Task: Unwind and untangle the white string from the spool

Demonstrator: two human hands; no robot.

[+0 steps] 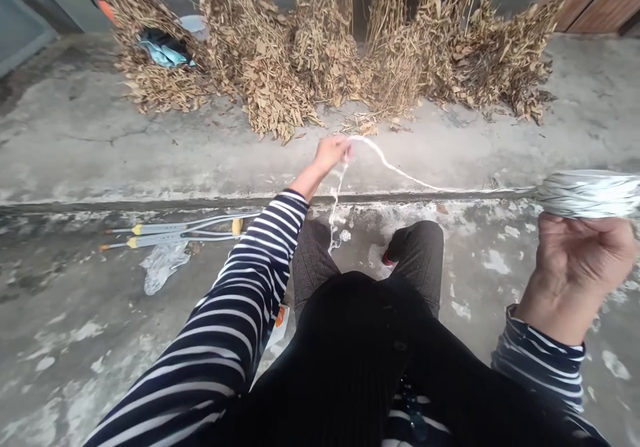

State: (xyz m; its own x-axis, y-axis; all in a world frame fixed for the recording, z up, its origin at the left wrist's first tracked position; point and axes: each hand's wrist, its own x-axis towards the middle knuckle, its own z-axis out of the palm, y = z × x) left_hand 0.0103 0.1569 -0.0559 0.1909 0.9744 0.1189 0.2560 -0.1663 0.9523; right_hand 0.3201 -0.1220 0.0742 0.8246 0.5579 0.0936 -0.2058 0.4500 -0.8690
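My left hand [334, 152] is stretched out ahead, its fingers closed on a white cord [393, 167]. From that hand a thin end of the cord hangs down between my knees, with a small tangle near the bottom. On the other side the cord runs right to a coil of white cord [587, 192] at the right edge. My right hand [583, 257] holds this coil from below, palm side toward me, with its fingertips hidden by the coil.
Dried plant bundles [280, 54] lean along the wall. Crutches [175, 230] and a clear plastic bag [164, 266] lie on the floor at left. A low concrete step edge [150, 202] crosses in front of my knees. A blue cloth [167, 52] rests among the plants.
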